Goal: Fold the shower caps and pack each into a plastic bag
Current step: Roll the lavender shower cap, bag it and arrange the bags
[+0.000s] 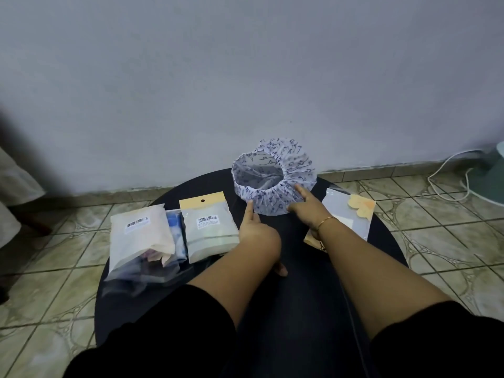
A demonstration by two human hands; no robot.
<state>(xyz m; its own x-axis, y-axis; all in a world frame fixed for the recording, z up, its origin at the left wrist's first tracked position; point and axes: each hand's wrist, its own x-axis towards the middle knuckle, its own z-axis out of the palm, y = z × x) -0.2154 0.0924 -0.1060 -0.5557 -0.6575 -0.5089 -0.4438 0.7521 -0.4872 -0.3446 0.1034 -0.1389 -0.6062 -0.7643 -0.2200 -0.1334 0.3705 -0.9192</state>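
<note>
Meanwhile both hands, left hand [252,225] and right hand [309,207], touch the patterned shower cap [272,177] on the black desk [286,268] with straight fingers, each grip wide, between packed bags [210,227] and an empty plastic bag [346,214].

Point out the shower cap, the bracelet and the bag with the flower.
shower cap [275,197]: head view, front gathered side.
bracelet [326,221]: head view, band on right wrist.
bag with the flower [338,203]: head view, clear upper part.

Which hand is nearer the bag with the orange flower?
Right. The right hand reaches to the shower cap just beside the flower bag, wrist overlapping its edge; the left hand is across the cap, farther away.
</note>
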